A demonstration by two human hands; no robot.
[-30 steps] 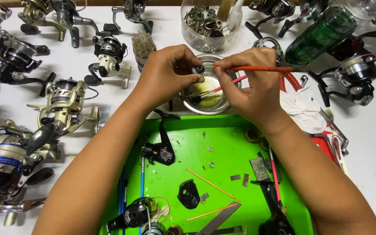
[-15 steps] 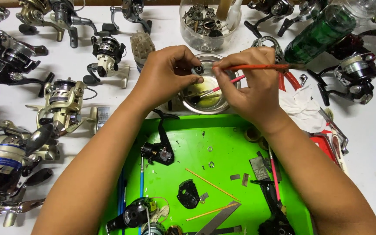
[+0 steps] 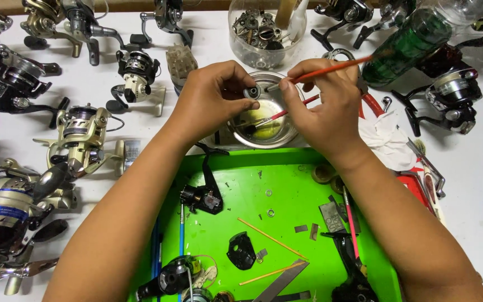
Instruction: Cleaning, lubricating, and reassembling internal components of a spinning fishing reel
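Now I pinch small round reel part (image 3: pixel 252 91) in left hand (image 3: pixel 211 100) fingers, above metal bowl (image 3: pixel 292 131) near desk's far edge. Right hand (image 3: pixel 326 109) fingers grip red-handled brush (image 3: pixel 331 68), tip at part. Judgement: light strokes, keep part over bowl so drips fall inside.

We find bright, even overhead lighting with soft shadows. Glare marks the metal bowl (image 3: pixel 264 120). Frame edges appear slightly distorted.
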